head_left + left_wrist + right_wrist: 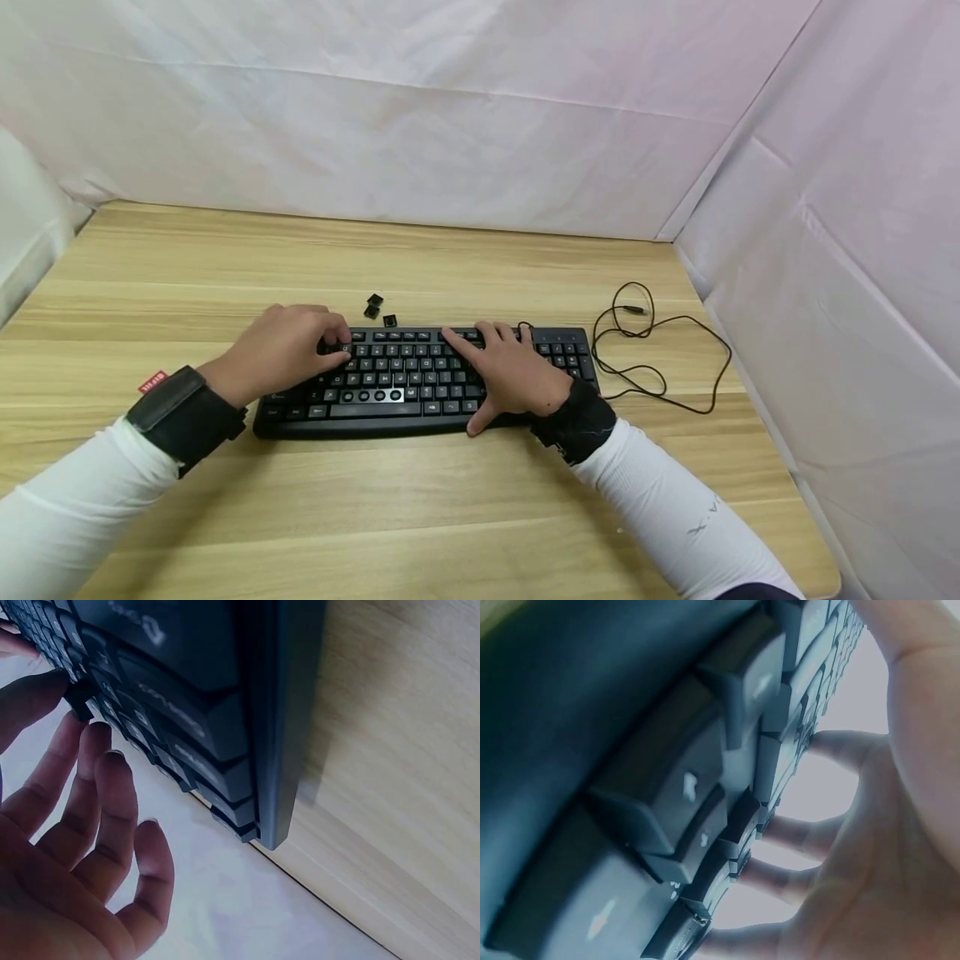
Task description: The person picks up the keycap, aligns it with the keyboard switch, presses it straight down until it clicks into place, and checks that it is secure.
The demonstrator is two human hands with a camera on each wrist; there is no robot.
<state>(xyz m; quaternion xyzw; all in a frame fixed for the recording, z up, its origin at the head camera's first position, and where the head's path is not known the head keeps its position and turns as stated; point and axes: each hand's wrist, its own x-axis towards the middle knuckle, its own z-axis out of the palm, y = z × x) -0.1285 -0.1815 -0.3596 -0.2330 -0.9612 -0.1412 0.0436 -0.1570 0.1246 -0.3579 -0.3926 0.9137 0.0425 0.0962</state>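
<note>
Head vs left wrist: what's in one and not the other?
Head only: three loose keycaps on the table behind the keyboard, and the looped cable at its right.

Left wrist only: the small dark piece, apparently a keycap, pinched by the thumb and a finger of the left hand.

Both: keyboard, left hand, table, white backdrop; the right hand too, though left wrist seems to catch only a sliver.

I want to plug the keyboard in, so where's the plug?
In the head view, the plug lies on the table among the cord's loops, right of the keyboard.
</note>
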